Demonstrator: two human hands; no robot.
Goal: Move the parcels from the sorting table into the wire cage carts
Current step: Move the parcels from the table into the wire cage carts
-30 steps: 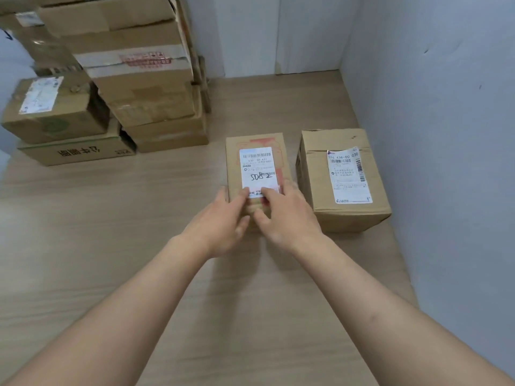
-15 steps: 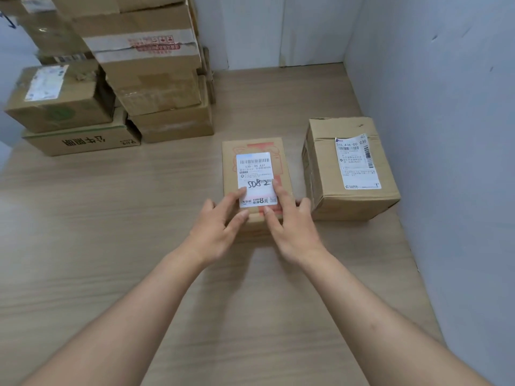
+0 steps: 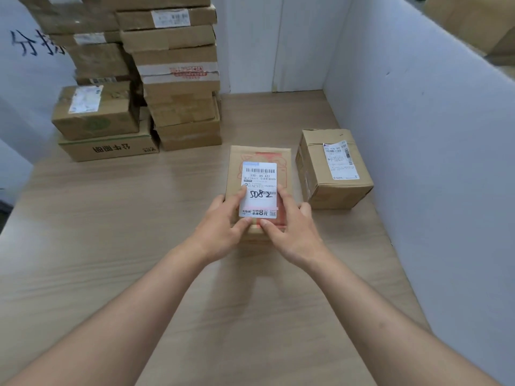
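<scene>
Drawn nearer along the table [image 3: 111, 260], a labelled parcel [image 3: 260, 162] is gripped at its near end by the left hand [image 3: 220, 227] and right hand [image 3: 292, 232], ready for lifting toward an unseen cart.

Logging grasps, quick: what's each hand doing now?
Left hand: holds the small parcel.
Right hand: holds the same parcel.

You have one view, worn on your head, looking forward and down over the surface [image 3: 111, 246] from close above, toward the far white partition [image 3: 278, 43], your forearms reaching in from below.
</scene>
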